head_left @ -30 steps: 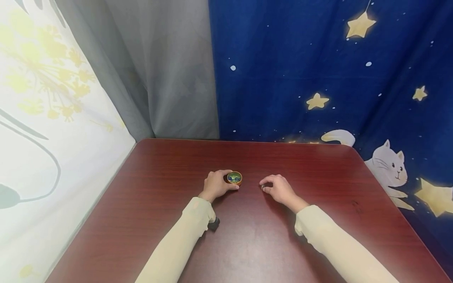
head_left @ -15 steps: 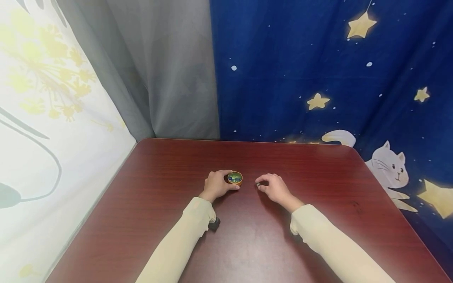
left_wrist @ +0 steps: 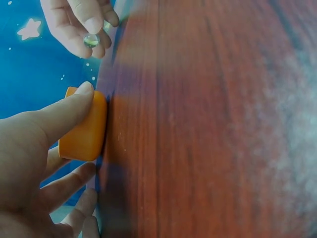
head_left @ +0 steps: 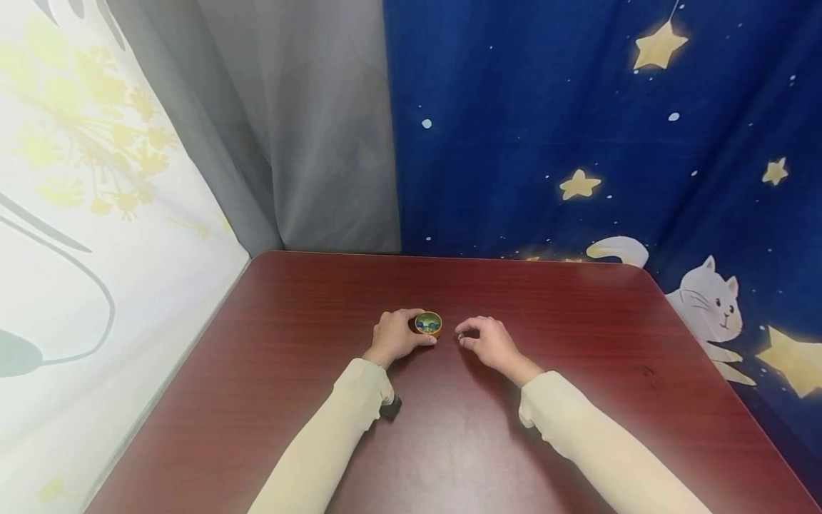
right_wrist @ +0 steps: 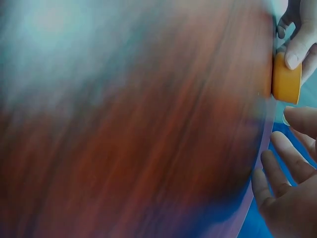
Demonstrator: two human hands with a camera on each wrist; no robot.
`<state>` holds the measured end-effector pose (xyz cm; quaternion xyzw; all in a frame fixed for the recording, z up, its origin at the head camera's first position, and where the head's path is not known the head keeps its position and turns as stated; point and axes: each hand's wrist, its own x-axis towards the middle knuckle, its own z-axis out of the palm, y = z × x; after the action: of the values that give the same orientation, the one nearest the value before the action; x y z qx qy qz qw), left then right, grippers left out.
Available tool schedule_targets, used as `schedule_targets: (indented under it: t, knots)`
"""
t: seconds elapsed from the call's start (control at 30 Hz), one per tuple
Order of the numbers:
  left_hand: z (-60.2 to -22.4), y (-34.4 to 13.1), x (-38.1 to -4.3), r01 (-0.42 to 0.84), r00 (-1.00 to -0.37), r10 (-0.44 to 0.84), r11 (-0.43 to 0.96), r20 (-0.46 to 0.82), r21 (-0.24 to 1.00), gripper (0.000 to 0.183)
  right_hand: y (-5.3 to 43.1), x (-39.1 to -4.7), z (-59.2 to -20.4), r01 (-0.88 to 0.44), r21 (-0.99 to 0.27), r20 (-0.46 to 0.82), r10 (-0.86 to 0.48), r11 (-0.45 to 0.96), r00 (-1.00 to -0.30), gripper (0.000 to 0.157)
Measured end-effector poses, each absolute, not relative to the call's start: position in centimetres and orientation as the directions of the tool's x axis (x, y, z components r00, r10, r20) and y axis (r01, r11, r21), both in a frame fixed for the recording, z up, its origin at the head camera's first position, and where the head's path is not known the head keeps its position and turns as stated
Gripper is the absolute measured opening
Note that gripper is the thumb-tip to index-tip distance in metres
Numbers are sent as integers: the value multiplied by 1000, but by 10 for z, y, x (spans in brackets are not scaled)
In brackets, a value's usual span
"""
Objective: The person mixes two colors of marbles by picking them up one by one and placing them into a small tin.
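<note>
A small round orange cup [left_wrist: 85,130] stands on the table, and my left hand [head_left: 392,337] grips it with thumb and fingers round its sides. Seen from the head, its inside is green, with several blue and greenish marbles [head_left: 427,325] lying in it. Just right of the cup, my right hand [head_left: 494,345] pinches a clear glass marble [left_wrist: 91,40] with a yellow-green swirl between thumb and fingertips. A short gap separates that marble from the cup. In the right wrist view, the other fingers [right_wrist: 287,157] of the right hand are spread loosely near the table.
The dark red wooden table [head_left: 449,428] has rounded far corners. Behind it hang a grey curtain [head_left: 334,143] and a blue curtain [head_left: 488,143] with stars and a cat. A white patterned cloth [head_left: 128,300] hangs along the left side. A black strap piece [head_left: 390,407] shows at the left wrist.
My right hand has moved left with the marble, closer to the cup. The left hand keeps its grip on the cup in the same place.
</note>
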<state>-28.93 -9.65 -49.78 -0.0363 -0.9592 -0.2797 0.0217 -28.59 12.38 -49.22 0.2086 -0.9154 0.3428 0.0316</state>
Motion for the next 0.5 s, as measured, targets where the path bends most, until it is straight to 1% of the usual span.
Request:
schedule_targets:
  t: [0.27,0.5]
  knots:
    - [-496,-96,-288,85,-996,59,840,66,536,68,111,-289,-490,-392,-650,199,-351,651,-915,18]
    - [-496,-96,-288,88,-996,62,845,68,528,68,99,-288,-487,-331,-699,173,-299,634,-939,16]
